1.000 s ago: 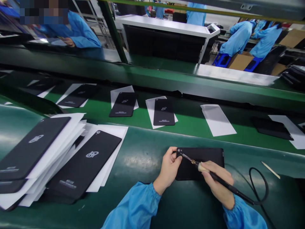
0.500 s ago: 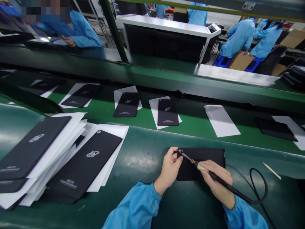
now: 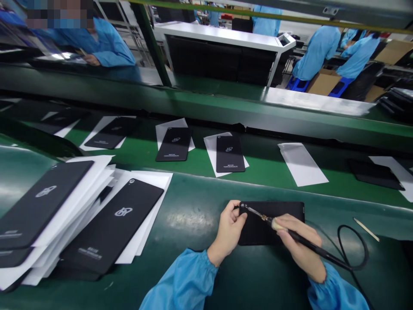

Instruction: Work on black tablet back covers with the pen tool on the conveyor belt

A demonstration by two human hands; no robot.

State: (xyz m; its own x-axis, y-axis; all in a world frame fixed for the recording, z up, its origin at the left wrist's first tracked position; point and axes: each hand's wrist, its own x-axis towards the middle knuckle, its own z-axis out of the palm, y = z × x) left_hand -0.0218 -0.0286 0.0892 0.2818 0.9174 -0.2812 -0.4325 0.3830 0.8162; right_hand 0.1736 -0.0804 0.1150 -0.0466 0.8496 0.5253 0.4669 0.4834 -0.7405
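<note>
A black tablet back cover (image 3: 269, 234) lies on the green bench in front of me. My left hand (image 3: 229, 228) is closed on its left end, thumb and fingers at the corner beside the small camera hole. In my right hand (image 3: 300, 243) is a soldering iron (image 3: 284, 230), held like a pen. Its metal tip points left and down at the corner near my left thumb; whether it touches cannot be made out. A black cord (image 3: 364, 254) loops away from the iron's rear end.
Stacked black covers with white sheets (image 3: 112, 224) stand at left. Beyond the bench edge, a green belt (image 3: 258, 159) carries more covers (image 3: 230, 153) and a lone white sheet (image 3: 303, 163). A thin pale stick (image 3: 366, 229) lies at right. Blue-sleeved co-workers (image 3: 112, 43) are in the background.
My right hand and the iron have shifted slightly right and down, the tip staying near the same corner. Covers on the belt have moved a little right. My left hand keeps its hold.
</note>
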